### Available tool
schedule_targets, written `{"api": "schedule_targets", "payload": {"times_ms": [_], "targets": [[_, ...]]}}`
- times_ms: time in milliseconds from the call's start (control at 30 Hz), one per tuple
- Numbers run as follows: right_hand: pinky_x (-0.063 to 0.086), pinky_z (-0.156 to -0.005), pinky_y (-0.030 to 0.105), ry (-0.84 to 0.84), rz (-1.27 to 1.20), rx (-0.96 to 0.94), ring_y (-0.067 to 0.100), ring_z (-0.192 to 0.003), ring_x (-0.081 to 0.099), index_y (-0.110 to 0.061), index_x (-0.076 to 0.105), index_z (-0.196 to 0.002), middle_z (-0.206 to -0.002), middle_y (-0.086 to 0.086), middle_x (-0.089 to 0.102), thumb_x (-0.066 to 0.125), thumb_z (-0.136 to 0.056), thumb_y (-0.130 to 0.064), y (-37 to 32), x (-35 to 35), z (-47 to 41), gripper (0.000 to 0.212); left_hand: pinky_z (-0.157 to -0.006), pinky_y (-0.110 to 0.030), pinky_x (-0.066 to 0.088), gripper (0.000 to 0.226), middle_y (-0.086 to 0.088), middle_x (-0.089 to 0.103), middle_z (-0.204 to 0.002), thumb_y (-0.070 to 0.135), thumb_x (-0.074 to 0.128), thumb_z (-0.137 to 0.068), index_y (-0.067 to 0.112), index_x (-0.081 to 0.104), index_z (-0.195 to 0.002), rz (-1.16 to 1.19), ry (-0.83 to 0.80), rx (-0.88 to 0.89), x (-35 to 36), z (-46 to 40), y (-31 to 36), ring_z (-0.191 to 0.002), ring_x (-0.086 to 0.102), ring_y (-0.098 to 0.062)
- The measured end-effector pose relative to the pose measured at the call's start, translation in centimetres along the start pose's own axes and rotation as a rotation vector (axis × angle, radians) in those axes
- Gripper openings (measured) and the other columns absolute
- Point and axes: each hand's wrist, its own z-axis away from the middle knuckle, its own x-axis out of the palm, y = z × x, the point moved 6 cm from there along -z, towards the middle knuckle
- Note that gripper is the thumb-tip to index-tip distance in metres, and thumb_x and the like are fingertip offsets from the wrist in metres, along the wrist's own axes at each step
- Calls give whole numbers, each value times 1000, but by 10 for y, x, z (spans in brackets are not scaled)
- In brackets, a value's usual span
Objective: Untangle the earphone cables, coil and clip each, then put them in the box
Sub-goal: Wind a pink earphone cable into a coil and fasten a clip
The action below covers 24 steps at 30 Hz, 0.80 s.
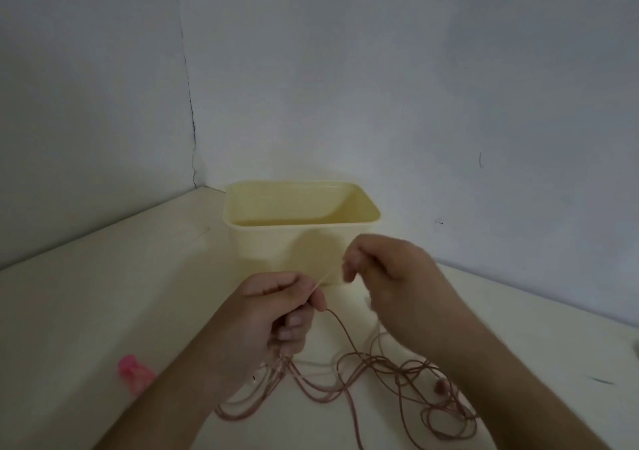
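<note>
Both hands are pinching one pale strand taut between them — left hand [276, 314] low, right hand [383, 269] higher — while the tangled cables [380, 377] are lying below, the box [301, 242] just behind.

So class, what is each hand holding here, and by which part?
Both hold the earphone cables: left hand grips a bunch of strands; right hand pinches one pale strand.

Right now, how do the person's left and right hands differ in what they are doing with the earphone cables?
The left hand sits lower and grips a bunch of cable loops that hang from its fist; the right hand is higher, nearer the box, and pinches one pale strand. The tangled cables trail from the left hand over the table. Both are curled on cable, sharing the stretched strand.
</note>
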Motion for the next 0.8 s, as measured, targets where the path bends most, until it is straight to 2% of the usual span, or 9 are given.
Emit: {"api": "schedule_targets", "payload": {"times_ms": [67,133,233,300,400,467,533,667,800], "targets": [[39,-50,22,99,-82,52,6,-51,49,-25,61,-77,-57,-24,56,49,-106,-18,10,-11,-3,33,-49,-26,38,24,-3,35,-62,24,63,-93,3,69,-83,30,-62,15,5,1,1,-51,33,-14],[35,-49,21,114,-85,68,6,-49,47,-24,60,-76,-55,-22,56,48,-108,-20,16,-9,-4,34,-53,-30,46,21,-4,39,-63,20,62,-95,1,71,-88,54,-134,25,9,3,2,-52,39,-15],[46,-56,30,100,-89,93,8,-55,55,-25,59,-77,-63,-21,61,48,-109,-25,18,1,-3,34,-64,-35,55,16,-11,57,-70,10,66,-94,-2,74,-101,98,-222,50,11,5,2,-58,57,-19],[44,-58,26,60,-70,91,7,-63,58,-27,59,-77,-70,-23,63,47,-107,-27,18,9,-1,32,-71,-37,59,21,-16,69,-82,8,77,-90,-2,74,-108,129,-255,103,9,6,5,-70,69,-25],[41,-60,21,-96,-38,40,2,-71,58,-32,55,-74,-74,-26,64,49,-106,-22,11,29,4,34,-73,-36,62,26,-23,75,-94,3,83,-80,0,76,-104,164,-112,196,1,5,12,-85,77,-34],[50,-68,29,-172,-41,12,6,-76,61,-31,59,-79,-79,-17,68,49,-106,-22,7,39,7,29,-73,-36,63,25,-28,75,-99,-2,78,-74,0,79,-99,193,39,237,-5,4,16,-92,78,-38],[50,-70,27,-196,-68,-24,8,-77,62,-26,62,-85,-81,-10,68,50,-108,-25,4,42,9,26,-73,-35,64,28,-30,75,-103,0,74,-69,1,80,-96,215,135,279,-10,3,19,-96,78,-39],[41,-62,18,-203,-68,-87,5,-68,56,-26,62,-87,-73,-11,61,51,-109,-29,-4,45,13,25,-75,-31,64,30,-29,76,-108,-3,66,-78,-6,72,-108,167,234,346,-12,4,22,-103,77,-39],[40,-56,18,-253,-43,-64,5,-58,54,-24,64,-91,-70,-8,60,51,-108,-29,-4,49,14,22,-82,-34,64,28,-22,78,-107,-9,62,-87,-4,70,-113,49,312,400,-17,5,22,-105,77,-37]]}}
